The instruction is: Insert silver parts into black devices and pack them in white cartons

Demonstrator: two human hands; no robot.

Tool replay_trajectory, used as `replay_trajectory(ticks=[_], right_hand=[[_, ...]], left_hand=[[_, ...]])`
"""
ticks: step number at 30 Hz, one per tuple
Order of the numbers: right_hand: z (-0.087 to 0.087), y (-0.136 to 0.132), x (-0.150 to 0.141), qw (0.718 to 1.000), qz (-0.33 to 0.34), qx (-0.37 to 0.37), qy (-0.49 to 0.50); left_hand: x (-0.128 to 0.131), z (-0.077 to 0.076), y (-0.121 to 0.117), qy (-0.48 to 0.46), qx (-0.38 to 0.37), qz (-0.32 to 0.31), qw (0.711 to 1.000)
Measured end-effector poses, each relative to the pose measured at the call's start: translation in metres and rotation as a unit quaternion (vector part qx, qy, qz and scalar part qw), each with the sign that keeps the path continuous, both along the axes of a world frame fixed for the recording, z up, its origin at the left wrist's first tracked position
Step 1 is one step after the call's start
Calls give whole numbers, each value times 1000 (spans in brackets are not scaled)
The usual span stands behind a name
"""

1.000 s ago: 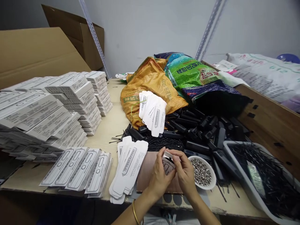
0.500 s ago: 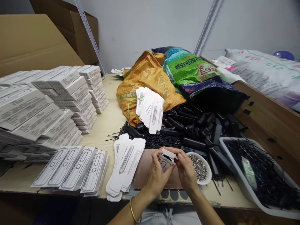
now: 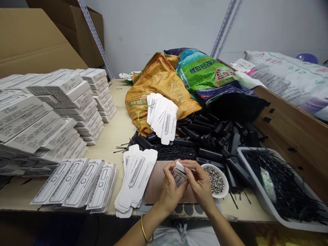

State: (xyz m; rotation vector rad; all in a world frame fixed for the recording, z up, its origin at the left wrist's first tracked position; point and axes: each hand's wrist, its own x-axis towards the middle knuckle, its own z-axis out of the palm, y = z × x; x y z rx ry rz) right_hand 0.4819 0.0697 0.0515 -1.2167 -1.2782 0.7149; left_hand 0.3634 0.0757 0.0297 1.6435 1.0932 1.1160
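A pale wooden table [image 3: 112, 138] lies beneath the person's left hand [image 3: 171, 189] and right hand [image 3: 202, 182]. Well to their left, boxed cartons [image 3: 55, 128] rise in a broad stack; beyond them slumps an orange sack [image 3: 151, 78]. A plastic tray [image 3: 302, 226] of thin black strips [image 3: 289, 191] sits well to their right. Directly under the hands is a brown board [image 3: 156, 181], with flattened carton blanks [image 3: 135, 174] to their left and a white bowl [image 3: 226, 187] of small metal pieces [image 3: 214, 181] just beside the right hand. Both hands pinch one printed carton [image 3: 178, 177] between them (its contents are hidden). A gold-coloured bangle [image 3: 144, 228] circles the left wrist.
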Motion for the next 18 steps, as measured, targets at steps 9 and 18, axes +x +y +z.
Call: replay_trajectory(ticks=[9,18], right_hand=[[10,-5,7,970,23,153,-187],[-3,-23,0,964,51,154,-213]], left_hand=[[-4,-3,-7,-11,13,-17,1000],[-13,-7,-11,-3,69,-35,997]])
